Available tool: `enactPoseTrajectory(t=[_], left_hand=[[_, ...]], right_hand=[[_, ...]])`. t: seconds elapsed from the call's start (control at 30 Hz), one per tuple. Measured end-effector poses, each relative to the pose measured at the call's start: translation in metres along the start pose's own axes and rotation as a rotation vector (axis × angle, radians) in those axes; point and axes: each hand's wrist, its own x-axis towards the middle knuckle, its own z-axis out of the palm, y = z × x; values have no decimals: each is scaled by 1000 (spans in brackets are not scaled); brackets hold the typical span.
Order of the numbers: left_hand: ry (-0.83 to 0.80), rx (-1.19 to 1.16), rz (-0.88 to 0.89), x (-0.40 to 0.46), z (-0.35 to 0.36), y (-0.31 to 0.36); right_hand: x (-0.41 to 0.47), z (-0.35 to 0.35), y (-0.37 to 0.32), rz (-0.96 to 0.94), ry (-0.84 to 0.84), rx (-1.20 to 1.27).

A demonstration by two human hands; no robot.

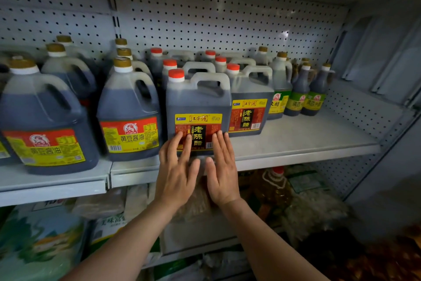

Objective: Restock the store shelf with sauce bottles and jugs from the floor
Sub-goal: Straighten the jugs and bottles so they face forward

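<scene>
1. Both hands are flat on the front of one vinegar jug [197, 107]. The left hand [176, 172] has its fingers straight and slightly spread, with the tips on the lower left of the jug's label. The right hand [222, 170] has its fingers straight and close together, with the tips on the lower right of the label. Neither hand curls round anything.
2. This jug stands upright at the front edge of the shelf [303, 141], near the middle of its length. It has a red cap, a grey handle and a red-and-yellow label.
3. Just behind and to its right stands a second vinegar jug [249, 103], and more red-capped jugs stand in rows toward the pegboard back [216, 18].
4. Left of the pressed jug stand soy sauce jugs [128, 112] with gold caps, the nearest just beside it. Another large one [45, 121] sits by the shelf's left end.
5. Toward the right, near the back, stand smaller bottles [316, 91] with green labels.
6. Below the shelf lie bags and what looks like an oil bottle [273, 186], though that area is dim and blurred.
</scene>
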Motion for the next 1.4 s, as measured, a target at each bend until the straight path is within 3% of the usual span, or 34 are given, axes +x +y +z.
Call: enactPoseTrajectory(t=[0.6,0.77,0.97,1.2,1.4], left_hand=[[79,-232,-93,-7,3,-4],[166,-152,-175,1,0,-4],[160,-89,-221,7,4,-10],[165,-32,-62,-2,8,-16],[222,-74,-137,5,8,-10]], right_hand=[[2,12,-2,30,101,37],[4,17,0,41,101,-19],[10,16,14,49,114,-62],[2,17,19,-32,105,-155],[4,18,24,-26,100,-158]])
